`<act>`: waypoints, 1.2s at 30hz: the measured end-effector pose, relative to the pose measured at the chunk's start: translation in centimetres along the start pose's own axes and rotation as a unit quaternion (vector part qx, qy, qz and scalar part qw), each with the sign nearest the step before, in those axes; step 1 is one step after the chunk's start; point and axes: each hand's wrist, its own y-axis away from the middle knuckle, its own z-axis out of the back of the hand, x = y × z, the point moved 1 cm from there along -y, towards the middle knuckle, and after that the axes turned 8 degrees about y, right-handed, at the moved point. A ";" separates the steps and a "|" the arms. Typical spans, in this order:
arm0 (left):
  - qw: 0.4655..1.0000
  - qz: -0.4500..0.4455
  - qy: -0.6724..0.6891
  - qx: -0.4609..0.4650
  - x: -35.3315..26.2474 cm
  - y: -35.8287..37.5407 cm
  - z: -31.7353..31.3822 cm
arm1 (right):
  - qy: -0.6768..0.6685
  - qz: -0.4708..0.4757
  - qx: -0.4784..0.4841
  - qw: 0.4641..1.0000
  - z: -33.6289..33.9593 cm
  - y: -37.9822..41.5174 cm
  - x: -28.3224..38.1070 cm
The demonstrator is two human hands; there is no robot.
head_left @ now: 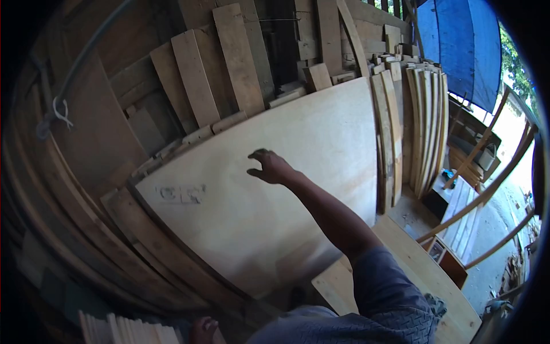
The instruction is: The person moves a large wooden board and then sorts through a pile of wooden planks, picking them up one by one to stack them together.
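Note:
My right hand (270, 167) reaches out in front of a large pale wooden board (321, 137), its thumb and fingers apart and nothing held. Whether the fingertips touch the board cannot be made out. The board leans tilted against the stacked timber, with dark stamped marks (182, 194) near its left corner. At the bottom edge, in shadow, is what looks like part of my left hand (204, 331), beside a stack of thin wooden slats (129, 331). Its fingers are too dark and cut off to read.
Planks (195, 77) stand upright behind the board. More long boards (427, 126) lean at the right. A light wooden panel (429, 275) lies by my right arm. Beyond are a wooden frame (487, 192), a blue tarp (458, 46) and a bright opening. Curved timber (69, 189) lines the left.

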 end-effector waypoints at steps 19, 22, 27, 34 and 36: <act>0.987 -0.007 0.141 -0.074 -6.6 -19.6 7.7 | 0.201 -0.015 -0.175 0.964 2.9 -9.0 -5.2; 0.971 -0.018 0.172 -0.166 -3.5 -23.2 8.2 | 0.205 -0.007 -0.197 0.959 4.8 -6.8 -4.3; 0.915 -0.116 0.290 -0.255 2.6 -24.8 6.0 | 0.155 0.025 -0.179 0.971 9.3 -2.6 -1.9; 0.905 -0.060 0.319 -0.274 5.6 -19.9 2.1 | 0.201 0.056 -0.202 0.957 11.8 2.9 0.0; 0.904 -0.050 0.321 -0.279 6.9 -17.6 1.3 | 0.195 0.076 -0.237 0.949 11.9 4.0 -0.1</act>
